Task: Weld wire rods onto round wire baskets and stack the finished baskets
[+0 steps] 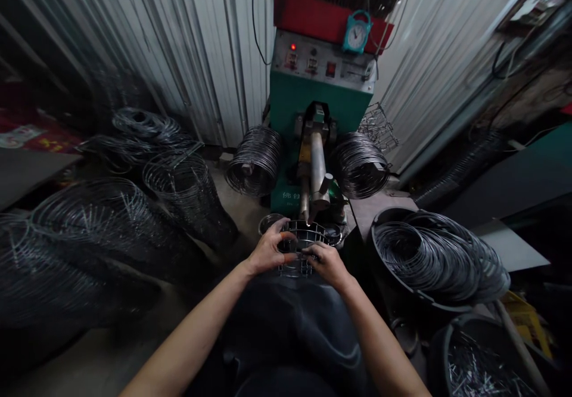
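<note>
In front of my body is a round wire basket frame [308, 234], its upper ring just under the tips of a spot welding machine [316, 164]. My left hand [271, 248] grips the frame's left side, thumb and fingers curled about the wires. On the near right side, the fingers of my right hand [325, 261] are pinched together on the same frame. A small bright glint shows where the machine's tip meets the far rim. Exactly which wires lie between my fingers is too small to tell.
Wire ring coils [255, 161] hang left and right of the green machine. A black tub of wire rings [429, 254] stands at right, above a bucket of short wire pieces [480, 361]. Tall wire mesh cylinders [183, 200] crowd the left. A teal clock [357, 32] sits on top.
</note>
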Motion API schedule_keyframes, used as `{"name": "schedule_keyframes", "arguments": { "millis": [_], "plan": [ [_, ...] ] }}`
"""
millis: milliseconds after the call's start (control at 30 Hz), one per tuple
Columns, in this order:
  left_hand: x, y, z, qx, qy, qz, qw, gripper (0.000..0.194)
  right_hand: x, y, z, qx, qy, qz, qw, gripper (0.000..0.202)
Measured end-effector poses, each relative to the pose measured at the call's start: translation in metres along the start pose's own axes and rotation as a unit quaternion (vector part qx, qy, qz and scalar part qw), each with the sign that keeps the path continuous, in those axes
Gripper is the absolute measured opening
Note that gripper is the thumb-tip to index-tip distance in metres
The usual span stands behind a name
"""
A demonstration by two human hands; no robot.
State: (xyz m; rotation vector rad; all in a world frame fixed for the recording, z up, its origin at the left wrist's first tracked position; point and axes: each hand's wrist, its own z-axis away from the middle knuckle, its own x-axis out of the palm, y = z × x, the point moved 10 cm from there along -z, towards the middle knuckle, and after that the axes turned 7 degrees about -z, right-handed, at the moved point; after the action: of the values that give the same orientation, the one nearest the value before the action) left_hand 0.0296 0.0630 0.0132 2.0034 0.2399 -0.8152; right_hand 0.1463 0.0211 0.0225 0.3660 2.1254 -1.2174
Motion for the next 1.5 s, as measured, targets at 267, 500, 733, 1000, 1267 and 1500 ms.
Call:
{"name": "schedule_keyframes", "arguments": {
  "millis": [267, 500, 733, 1000, 1267, 1500],
  "plan": [
    [0.001, -0.015, -0.017, -0.034, 0.017, 0.034, 0.999, 0.029, -0.012, 0.006, -0.014, 0.0, 0.039, -0.01, 0.999, 0.01],
    [-0.003, -0.017, -0.023, -0.053, 0.053, 0.016, 0.997, 0.033, -0.012, 0.015, -0.017, 0.001, 0.055, 0.028, 0.998, 0.014],
    [-0.004, -0.018, -0.027, -0.057, 0.066, 0.0, 0.996, 0.032, -0.012, 0.024, -0.023, 0.017, 0.064, 0.042, 0.997, 0.016],
    [-0.002, -0.033, -0.034, -0.093, 0.048, 0.029, 0.994, 0.034, -0.031, 0.025, -0.013, 0.034, 0.134, 0.043, 0.989, 0.026],
    [-0.003, -0.041, -0.056, -0.095, 0.047, 0.024, 0.994, 0.034, -0.044, 0.05, -0.016, 0.088, 0.169, 0.047, 0.981, 0.013],
    [-0.003, -0.044, -0.064, -0.076, 0.04, 0.026, 0.996, 0.033, -0.043, 0.056, -0.022, 0.103, 0.188, 0.043, 0.976, 0.013]
  ]
}}
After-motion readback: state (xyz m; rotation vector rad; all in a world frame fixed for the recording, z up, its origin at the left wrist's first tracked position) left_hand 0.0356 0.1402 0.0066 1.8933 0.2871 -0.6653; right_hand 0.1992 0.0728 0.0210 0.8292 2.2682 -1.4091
